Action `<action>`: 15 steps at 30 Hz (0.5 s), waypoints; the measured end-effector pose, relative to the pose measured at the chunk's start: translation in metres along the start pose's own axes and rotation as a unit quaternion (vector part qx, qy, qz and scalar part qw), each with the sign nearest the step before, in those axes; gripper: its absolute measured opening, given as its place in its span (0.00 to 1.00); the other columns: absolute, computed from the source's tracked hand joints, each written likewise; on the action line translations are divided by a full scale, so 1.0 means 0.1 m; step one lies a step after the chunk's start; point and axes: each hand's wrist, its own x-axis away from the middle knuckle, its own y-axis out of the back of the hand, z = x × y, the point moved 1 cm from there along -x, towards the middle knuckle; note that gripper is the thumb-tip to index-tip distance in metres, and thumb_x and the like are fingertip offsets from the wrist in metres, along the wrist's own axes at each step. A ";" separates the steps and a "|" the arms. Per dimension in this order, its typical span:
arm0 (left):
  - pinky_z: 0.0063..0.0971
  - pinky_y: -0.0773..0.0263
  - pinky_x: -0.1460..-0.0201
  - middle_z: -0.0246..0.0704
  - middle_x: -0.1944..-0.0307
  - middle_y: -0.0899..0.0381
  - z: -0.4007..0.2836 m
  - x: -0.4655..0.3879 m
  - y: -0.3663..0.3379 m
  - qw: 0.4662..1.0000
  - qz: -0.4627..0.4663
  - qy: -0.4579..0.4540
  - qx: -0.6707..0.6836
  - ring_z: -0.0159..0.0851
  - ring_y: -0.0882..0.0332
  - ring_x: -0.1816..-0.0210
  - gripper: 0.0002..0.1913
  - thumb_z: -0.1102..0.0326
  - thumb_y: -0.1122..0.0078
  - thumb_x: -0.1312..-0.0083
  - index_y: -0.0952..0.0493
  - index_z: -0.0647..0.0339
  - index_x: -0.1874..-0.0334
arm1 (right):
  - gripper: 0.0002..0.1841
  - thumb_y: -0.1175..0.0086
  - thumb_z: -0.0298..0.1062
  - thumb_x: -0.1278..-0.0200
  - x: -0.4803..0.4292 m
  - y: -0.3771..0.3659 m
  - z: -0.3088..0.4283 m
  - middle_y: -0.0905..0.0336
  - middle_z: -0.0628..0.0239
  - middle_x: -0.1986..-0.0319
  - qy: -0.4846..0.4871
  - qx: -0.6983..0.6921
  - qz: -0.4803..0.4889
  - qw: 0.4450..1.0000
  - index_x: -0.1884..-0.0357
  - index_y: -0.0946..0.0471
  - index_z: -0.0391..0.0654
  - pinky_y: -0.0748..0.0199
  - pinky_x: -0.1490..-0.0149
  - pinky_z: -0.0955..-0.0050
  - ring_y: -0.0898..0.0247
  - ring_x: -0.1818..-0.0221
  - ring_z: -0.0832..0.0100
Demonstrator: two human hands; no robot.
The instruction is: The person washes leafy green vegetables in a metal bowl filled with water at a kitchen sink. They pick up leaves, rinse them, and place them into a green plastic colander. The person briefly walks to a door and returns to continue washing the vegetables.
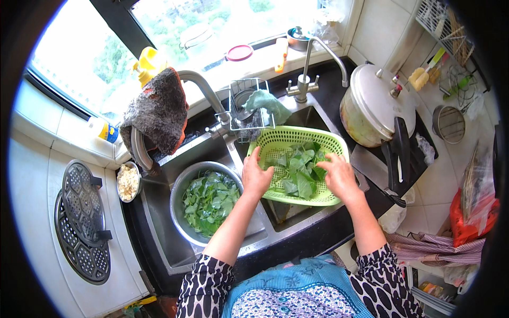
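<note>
A light green plastic colander basket [278,137] rests over the right sink bowl. Leafy greens [304,171] lie in a loose heap inside it. My left hand [256,173] is at the basket's left end, thumb and fingers apart, nothing visible in it. Over the basket's right side hovers my right hand [340,175], its fingers spread and slightly curled beside the leaves; whether the fingertips touch them is unclear. In the left sink bowl, a round metal basin [179,228] holds more greens [210,202], which look wet.
A curved faucet [203,85] draped with a grey cloth [157,109] rises behind the sinks. Behind the colander stands a wire rack [248,83] with a green cloth [270,104]. At right is a large pressure cooker [373,103]; at left, a small bowl [139,185] of pale pieces.
</note>
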 end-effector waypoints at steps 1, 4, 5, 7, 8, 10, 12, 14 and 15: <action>0.27 0.25 0.60 0.36 0.71 0.16 -0.14 0.05 0.10 1.000 0.020 0.003 -0.006 0.32 0.20 0.70 0.12 0.67 0.35 0.43 0.17 0.61 0.58 | 0.19 0.47 0.20 0.49 0.04 -0.04 0.02 0.26 0.56 0.52 0.014 -0.042 0.036 0.998 0.55 0.17 0.49 0.28 0.45 0.60 0.31 0.49 0.56; 0.26 0.25 0.61 0.37 0.70 0.16 -0.12 0.18 0.22 0.994 0.111 0.015 0.016 0.30 0.19 0.70 0.12 0.66 0.36 0.41 0.17 0.62 0.56 | 0.19 0.44 0.23 0.50 0.03 -0.24 0.13 0.24 0.57 0.58 0.000 -0.110 0.237 0.965 0.53 0.18 0.49 0.28 0.45 0.61 0.28 0.50 0.56; 0.26 0.24 0.62 0.38 0.71 0.16 -0.09 0.24 0.24 0.988 0.147 0.020 0.030 0.30 0.19 0.71 0.12 0.66 0.36 0.41 0.17 0.62 0.56 | 0.19 0.43 0.24 0.49 0.04 -0.38 0.11 0.22 0.57 0.59 0.002 -0.073 0.282 0.957 0.52 0.19 0.49 0.27 0.46 0.61 0.27 0.52 0.56; 0.25 0.24 0.66 0.36 0.71 0.15 -0.17 0.31 0.33 0.983 0.177 0.027 0.051 0.29 0.19 0.72 0.11 0.67 0.37 0.40 0.17 0.64 0.58 | 0.10 0.41 0.31 0.46 0.01 -0.53 0.00 0.18 0.54 0.65 -0.014 -0.113 0.337 0.935 0.60 0.17 0.46 0.25 0.52 0.61 0.22 0.61 0.54; 0.26 0.24 0.65 0.37 0.70 0.15 -0.20 0.33 0.39 0.978 0.195 0.048 0.062 0.31 0.18 0.71 0.11 0.67 0.37 0.40 0.17 0.63 0.58 | 0.08 0.42 0.32 0.45 -0.01 -0.53 -0.07 0.18 0.54 0.67 -0.013 -0.146 0.266 0.953 0.63 0.17 0.45 0.24 0.54 0.62 0.22 0.63 0.55; 0.24 0.24 0.66 0.34 0.70 0.15 -0.01 0.40 0.49 0.968 0.208 0.092 0.109 0.27 0.19 0.72 0.10 0.67 0.37 0.39 0.17 0.63 0.58 | 0.06 0.43 0.33 0.43 -0.11 -0.40 -0.14 0.18 0.56 0.70 -0.017 -0.213 0.142 0.966 0.67 0.18 0.44 0.24 0.58 0.64 0.21 0.66 0.58; 0.20 0.25 0.69 0.32 0.70 0.16 0.17 0.40 0.64 0.960 0.196 0.114 0.162 0.25 0.21 0.73 0.10 0.70 0.39 0.37 0.18 0.63 0.56 | 0.08 0.43 0.36 0.41 -0.18 -0.17 -0.20 0.18 0.56 0.69 -0.123 -0.243 0.086 0.958 0.66 0.19 0.43 0.24 0.59 0.63 0.20 0.65 0.57; 0.18 0.25 0.70 0.32 0.68 0.16 0.19 0.34 0.81 0.948 0.166 0.152 0.227 0.25 0.22 0.73 0.10 0.72 0.41 0.36 0.19 0.64 0.55 | 0.12 0.41 0.39 0.41 -0.21 -0.13 -0.28 0.18 0.54 0.67 -0.177 -0.145 0.057 0.972 0.58 0.21 0.44 0.24 0.57 0.61 0.20 0.62 0.55; 0.17 0.25 0.70 0.32 0.67 0.16 0.23 0.32 0.90 0.938 0.153 0.173 0.257 0.26 0.22 0.73 0.10 0.73 0.42 0.35 0.19 0.65 0.54 | 0.15 0.41 0.40 0.41 -0.21 -0.20 -0.32 0.18 0.53 0.66 -0.204 -0.079 0.056 0.974 0.55 0.23 0.44 0.24 0.56 0.59 0.20 0.61 0.54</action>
